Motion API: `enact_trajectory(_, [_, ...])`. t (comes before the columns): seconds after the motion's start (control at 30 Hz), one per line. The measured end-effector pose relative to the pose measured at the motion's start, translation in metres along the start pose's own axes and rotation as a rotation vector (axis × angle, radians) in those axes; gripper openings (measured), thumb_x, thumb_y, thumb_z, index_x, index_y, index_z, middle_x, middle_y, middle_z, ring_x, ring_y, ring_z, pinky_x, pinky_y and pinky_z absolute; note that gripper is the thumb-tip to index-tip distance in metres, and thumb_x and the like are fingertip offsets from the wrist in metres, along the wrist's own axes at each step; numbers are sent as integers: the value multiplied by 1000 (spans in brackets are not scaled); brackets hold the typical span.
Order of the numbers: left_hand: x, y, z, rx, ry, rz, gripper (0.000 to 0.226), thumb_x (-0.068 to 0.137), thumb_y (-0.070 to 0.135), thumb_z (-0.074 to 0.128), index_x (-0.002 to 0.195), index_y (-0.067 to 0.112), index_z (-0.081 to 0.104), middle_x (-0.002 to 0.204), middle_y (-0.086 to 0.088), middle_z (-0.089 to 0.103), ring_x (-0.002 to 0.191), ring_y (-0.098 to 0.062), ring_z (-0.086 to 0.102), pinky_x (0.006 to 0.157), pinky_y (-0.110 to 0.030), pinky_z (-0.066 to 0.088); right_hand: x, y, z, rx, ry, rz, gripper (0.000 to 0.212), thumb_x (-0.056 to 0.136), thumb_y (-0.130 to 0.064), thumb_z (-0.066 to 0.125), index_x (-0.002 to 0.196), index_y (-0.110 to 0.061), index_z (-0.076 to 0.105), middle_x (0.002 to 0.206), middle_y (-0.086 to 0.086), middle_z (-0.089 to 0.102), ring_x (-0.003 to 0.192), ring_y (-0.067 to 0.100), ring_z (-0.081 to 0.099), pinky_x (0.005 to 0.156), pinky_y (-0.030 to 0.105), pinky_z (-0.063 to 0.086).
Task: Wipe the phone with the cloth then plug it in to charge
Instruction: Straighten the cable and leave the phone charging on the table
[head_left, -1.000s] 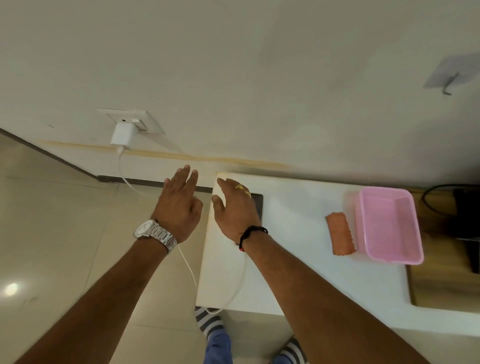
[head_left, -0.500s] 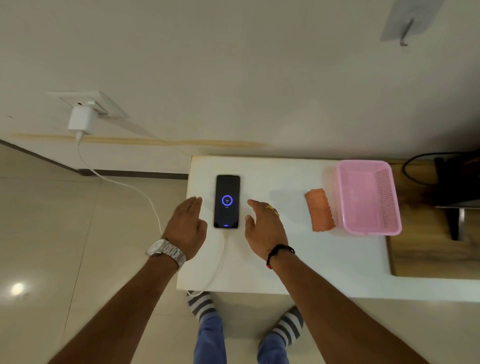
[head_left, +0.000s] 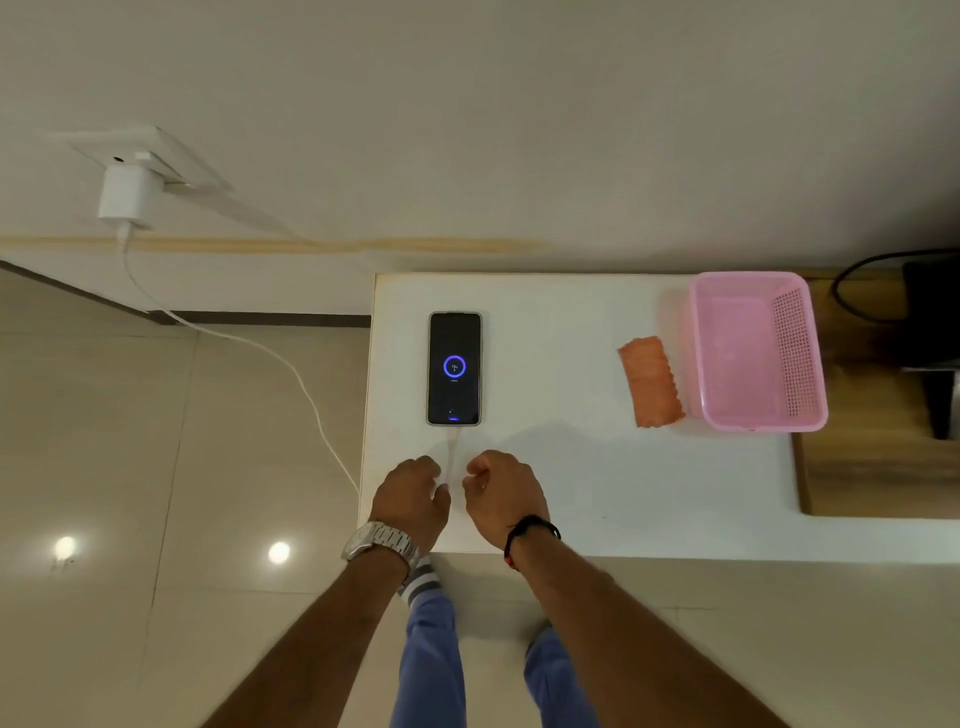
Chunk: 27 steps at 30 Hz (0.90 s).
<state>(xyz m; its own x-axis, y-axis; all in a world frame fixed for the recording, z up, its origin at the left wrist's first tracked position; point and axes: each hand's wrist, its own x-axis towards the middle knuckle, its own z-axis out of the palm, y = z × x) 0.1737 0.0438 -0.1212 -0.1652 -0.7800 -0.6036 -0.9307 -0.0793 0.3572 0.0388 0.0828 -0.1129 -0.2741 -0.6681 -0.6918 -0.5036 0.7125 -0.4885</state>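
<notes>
The black phone (head_left: 454, 368) lies flat on the white table (head_left: 571, 478), its screen lit with a blue charging ring. A white cable (head_left: 249, 345) runs from its near end, off the table's left edge and up to a white charger (head_left: 124, 200) in the wall socket. The folded orange cloth (head_left: 650, 382) lies to the right, beside the basket. My left hand (head_left: 410, 499) and my right hand (head_left: 501, 493) hover near the front edge, either side of the cable, fingers curled and holding nothing.
A pink plastic basket (head_left: 758, 351) stands right of the cloth. Further right is a wooden surface (head_left: 878, 467) with a dark object and a black cord. The wall runs close behind the table. Tiled floor lies to the left.
Both hands have drawn back from beside the phone toward the table's front edge and their fingers have curled in. The phone, hidden under my hands a second ago, lies uncovered and lit.
</notes>
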Motion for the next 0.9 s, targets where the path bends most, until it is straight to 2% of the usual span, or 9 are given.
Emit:
enact_trajectory(0.1, [3,-1,2,57,-27,-31,15,97,31,61,101,19,69,98,-1,73,81,-16,63,74,-26,51,1,-5,12,60,-34,68,24,98,-35,61,114,-19,70,113,-1,73,103,19,68,94,32,56])
enact_trajectory(0.2, [7,0,2,1,-59,-55,18,96,28,62,91,19,76,88,-1,73,81,-22,69,76,-34,58,5,-10,19,169,-31,125,26,98,-34,61,111,-16,75,109,2,76,100,21,70,94,35,57])
enact_trajectory(0.33, [9,-2,4,-145,-98,-135,25,94,25,64,75,18,78,69,0,70,73,-23,69,73,-33,60,11,-12,23,308,-30,200,22,95,-29,68,107,-13,78,105,5,77,100,23,71,96,38,57])
enact_trajectory(0.43, [7,-5,9,-204,-148,-194,28,89,23,66,62,24,74,61,4,71,67,-22,71,69,-32,62,14,-8,22,282,-10,242,19,93,-20,70,109,-14,77,111,4,76,105,23,69,99,38,56])
enact_trajectory(0.5, [3,-8,15,-135,-261,-171,24,85,24,68,63,28,76,65,10,71,72,-18,72,71,-27,60,15,-5,22,268,8,236,18,91,-18,71,108,-16,78,111,3,76,105,22,69,98,39,56])
enact_trajectory(0.57, [-5,-11,23,-39,-342,-137,15,85,33,70,75,27,80,78,11,75,84,-16,71,76,-22,55,15,-3,22,277,14,217,17,90,-19,73,105,-16,79,110,2,77,104,22,70,97,39,57])
enact_trajectory(0.67, [-17,-18,36,-35,-311,-171,15,84,40,74,84,28,82,94,11,77,94,-15,70,79,-17,48,17,0,23,307,23,210,15,88,-20,76,102,-15,80,105,3,78,99,22,72,94,40,59])
enact_trajectory(0.77, [-23,-21,44,-46,-267,-182,13,83,39,76,81,27,82,89,12,77,89,-13,71,74,-16,46,18,0,23,321,30,210,11,86,-19,78,97,-15,80,96,4,79,90,23,74,89,40,61])
enact_trajectory(0.9, [-27,-18,49,-49,-258,-188,17,84,37,74,74,24,80,68,15,66,72,-10,64,69,-19,51,19,2,24,290,72,181,8,85,-21,79,92,-17,81,92,1,79,87,20,74,86,37,62])
